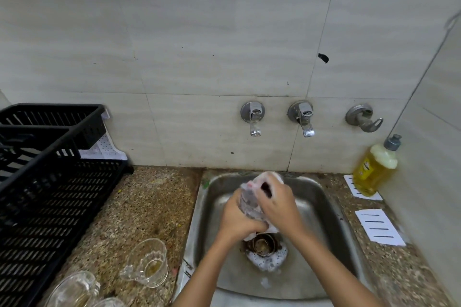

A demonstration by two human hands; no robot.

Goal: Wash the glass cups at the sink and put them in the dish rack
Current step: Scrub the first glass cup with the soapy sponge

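Observation:
Over the steel sink [207, 209] my left hand [237, 219] grips the base of a soapy glass cup [249, 200], held tilted. My right hand [277, 203] is closed around the cup's upper part with a pale sponge [274, 176] showing past the fingers. The picture is blurred there. On the speckled counter left of the sink stand more glass cups: one with a handle [147, 263], another [72, 290] at the bottom edge, and a third [107, 303] only partly in view. The black dish rack [45, 182] stands at the far left.
Two taps [254, 117] [303, 117] and a wall hook [364, 117] are on the tiled wall behind the sink. A yellow dish-soap bottle [376, 167] stands in the right corner. Foam lies around the drain [264, 248]. White paper labels [379, 227] lie on the right counter.

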